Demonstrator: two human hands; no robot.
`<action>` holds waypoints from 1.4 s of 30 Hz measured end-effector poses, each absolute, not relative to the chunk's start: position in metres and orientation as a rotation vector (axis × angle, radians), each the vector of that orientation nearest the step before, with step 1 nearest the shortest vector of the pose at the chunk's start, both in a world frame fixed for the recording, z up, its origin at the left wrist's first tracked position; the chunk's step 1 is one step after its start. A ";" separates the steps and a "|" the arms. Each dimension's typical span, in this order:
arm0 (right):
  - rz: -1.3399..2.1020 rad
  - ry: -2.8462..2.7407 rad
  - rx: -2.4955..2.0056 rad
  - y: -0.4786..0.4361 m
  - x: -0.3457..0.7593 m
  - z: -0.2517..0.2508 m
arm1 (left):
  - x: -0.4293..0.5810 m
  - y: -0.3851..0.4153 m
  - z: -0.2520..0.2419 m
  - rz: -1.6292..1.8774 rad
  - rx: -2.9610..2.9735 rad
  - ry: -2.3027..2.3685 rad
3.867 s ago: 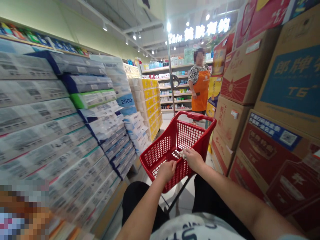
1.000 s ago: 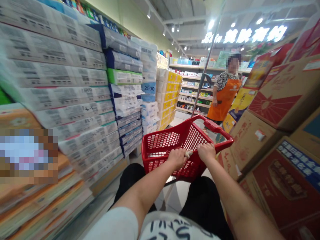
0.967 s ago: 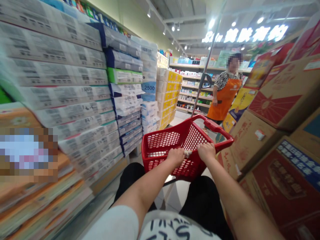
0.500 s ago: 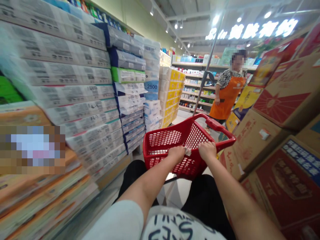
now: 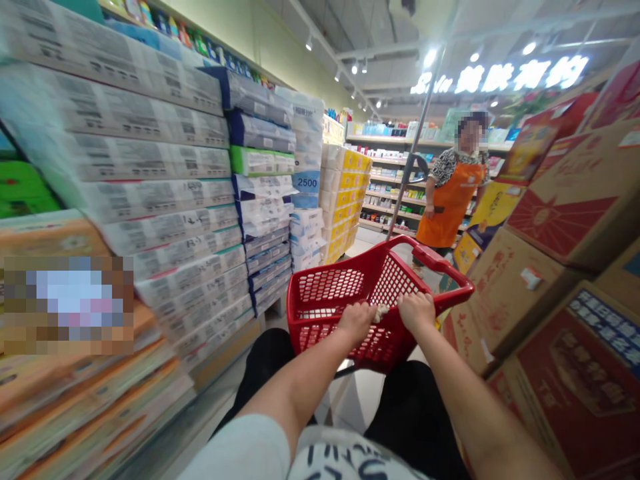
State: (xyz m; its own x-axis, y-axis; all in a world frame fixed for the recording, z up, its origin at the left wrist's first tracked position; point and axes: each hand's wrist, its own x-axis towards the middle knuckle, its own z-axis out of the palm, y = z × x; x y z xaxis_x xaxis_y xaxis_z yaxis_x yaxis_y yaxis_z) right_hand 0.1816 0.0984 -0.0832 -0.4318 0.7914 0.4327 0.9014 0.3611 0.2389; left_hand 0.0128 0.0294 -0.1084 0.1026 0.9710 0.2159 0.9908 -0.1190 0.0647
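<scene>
A red plastic shopping cart basket (image 5: 350, 287) stands in front of me in a store aisle. My left hand (image 5: 356, 321) is closed over its near rim. My right hand (image 5: 416, 311) grips the same rim just to the right. Between the two hands a small pale crumpled thing (image 5: 381, 311) shows, held against the rim; I cannot make out which hand holds it. The basket's inside looks bare apart from its mesh.
Stacked packs of tissue paper (image 5: 165, 200) wall the left side. Cardboard cartons (image 5: 560, 220) are piled on the right. A person in an orange apron (image 5: 450, 200) stands ahead by a grey pole (image 5: 415, 147), before shelves of goods. Pale floor shows beneath the cart.
The view has swung left and the cart has rolled a little forward along the aisle. Both hands keep their grip on the rim.
</scene>
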 end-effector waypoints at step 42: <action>-0.686 -2.361 -1.494 0.106 0.185 -0.089 | -0.027 -0.007 -0.120 -0.369 -2.266 -1.935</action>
